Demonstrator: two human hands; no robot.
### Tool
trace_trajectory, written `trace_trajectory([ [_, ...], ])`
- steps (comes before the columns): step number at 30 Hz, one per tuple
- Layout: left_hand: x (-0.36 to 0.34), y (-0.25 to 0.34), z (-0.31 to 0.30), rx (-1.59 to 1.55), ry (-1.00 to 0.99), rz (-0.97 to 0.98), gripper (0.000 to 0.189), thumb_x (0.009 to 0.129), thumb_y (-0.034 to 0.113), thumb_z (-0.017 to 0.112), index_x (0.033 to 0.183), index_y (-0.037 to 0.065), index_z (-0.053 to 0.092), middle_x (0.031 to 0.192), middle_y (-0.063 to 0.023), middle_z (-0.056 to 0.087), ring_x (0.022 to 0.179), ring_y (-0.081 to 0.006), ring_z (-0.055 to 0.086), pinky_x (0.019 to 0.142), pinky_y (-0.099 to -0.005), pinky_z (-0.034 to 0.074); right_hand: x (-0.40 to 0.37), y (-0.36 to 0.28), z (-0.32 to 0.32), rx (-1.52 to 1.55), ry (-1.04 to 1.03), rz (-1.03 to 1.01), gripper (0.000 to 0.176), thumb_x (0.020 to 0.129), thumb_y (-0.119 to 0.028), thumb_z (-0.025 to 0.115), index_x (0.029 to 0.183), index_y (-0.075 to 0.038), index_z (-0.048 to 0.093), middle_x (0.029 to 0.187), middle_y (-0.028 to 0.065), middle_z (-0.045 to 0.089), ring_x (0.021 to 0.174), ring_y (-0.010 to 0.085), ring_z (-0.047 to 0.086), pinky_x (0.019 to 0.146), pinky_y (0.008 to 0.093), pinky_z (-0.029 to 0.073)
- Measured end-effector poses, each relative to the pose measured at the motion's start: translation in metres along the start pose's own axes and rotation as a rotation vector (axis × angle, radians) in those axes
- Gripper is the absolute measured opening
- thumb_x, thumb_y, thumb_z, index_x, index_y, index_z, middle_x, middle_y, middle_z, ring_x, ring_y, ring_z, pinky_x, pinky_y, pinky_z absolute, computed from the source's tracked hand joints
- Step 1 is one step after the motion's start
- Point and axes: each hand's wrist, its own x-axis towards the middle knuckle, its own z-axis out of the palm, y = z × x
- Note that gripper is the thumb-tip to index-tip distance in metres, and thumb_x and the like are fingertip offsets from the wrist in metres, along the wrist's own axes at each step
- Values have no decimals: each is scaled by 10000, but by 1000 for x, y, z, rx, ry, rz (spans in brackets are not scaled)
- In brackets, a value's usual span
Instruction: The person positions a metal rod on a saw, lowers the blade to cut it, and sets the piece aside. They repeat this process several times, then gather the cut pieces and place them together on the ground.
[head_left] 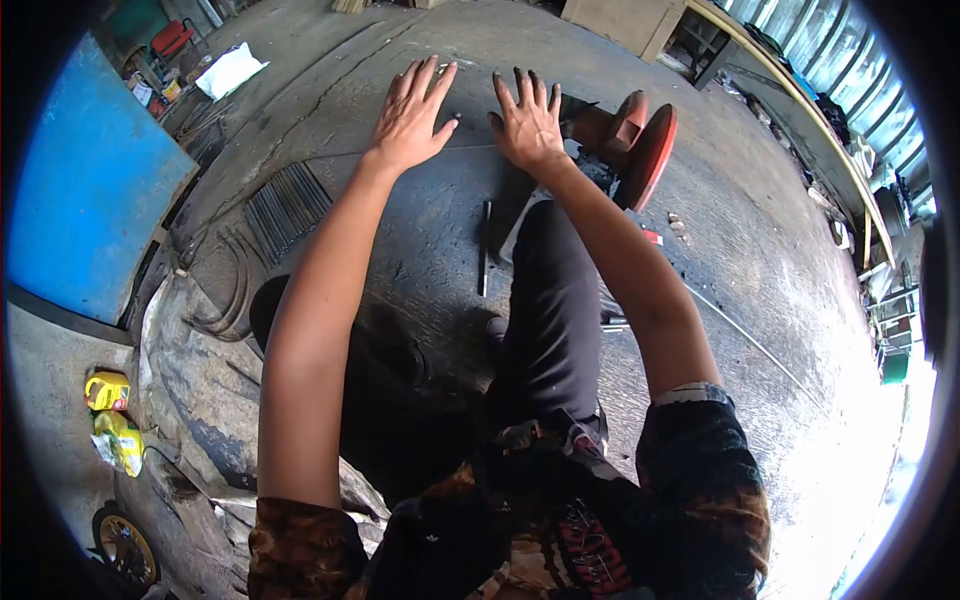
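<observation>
Both my arms reach forward over a dirty concrete floor. My left hand (410, 112) is spread flat with fingers apart and holds nothing. My right hand (528, 122), its fingertips black with grime, is also spread open beside it, just left of a red disc-shaped machine (640, 150). Below the hands a dark metal rod (485, 250) lies on the floor next to my black-trousered leg (550, 310). Whether the palms touch the floor I cannot tell.
A blue panel (90, 190) leans at the left. A bundle of thin metal rods (285, 205) and curved bars (225, 300) lie on the floor. A yellow bottle (107, 390) and a wheel (125, 545) sit lower left. Shelving (800, 100) runs along the right.
</observation>
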Motion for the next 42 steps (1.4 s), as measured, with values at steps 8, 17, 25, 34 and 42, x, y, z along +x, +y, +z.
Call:
trace_trajectory([
  [8,17,23,31,-191,124,47,733,830,280,692,1452,90,354,1453,-171,361,1319,-351,381,1104,-428,343,-16,39,-8,-44,43,67,653,865,-338,602,1442,-142,369,1458,209,340,1366,407,290,1075,683,190],
  [17,49,71,84,-357,156,158,765,841,304,683,1478,95,316,1478,-177,336,1343,-368,344,1124,-447,297,-56,124,-45,-41,290,337,600,921,-332,502,1461,-138,329,1447,276,303,1343,454,284,1123,553,196],
  [25,82,152,127,-386,85,317,763,879,247,632,1524,197,229,1579,-118,173,1429,-310,253,1123,-525,280,-99,191,-36,-25,-409,617,863,914,-357,536,1535,-243,-53,1547,276,123,1289,506,399,997,564,431],
  [34,110,185,161,-357,51,331,837,853,268,652,1531,123,184,1595,-136,98,1441,-288,230,1124,-513,257,-114,240,15,-20,-308,561,1098,841,-468,642,1496,-242,-209,1437,395,264,1235,499,472,1023,535,413],
  [42,146,189,153,-319,-178,208,839,866,116,558,1544,134,63,1611,-130,-2,1478,-325,82,1157,-543,168,-84,258,15,-276,-205,229,734,911,-311,553,1485,-60,169,1444,296,357,1261,453,418,1019,525,372],
])
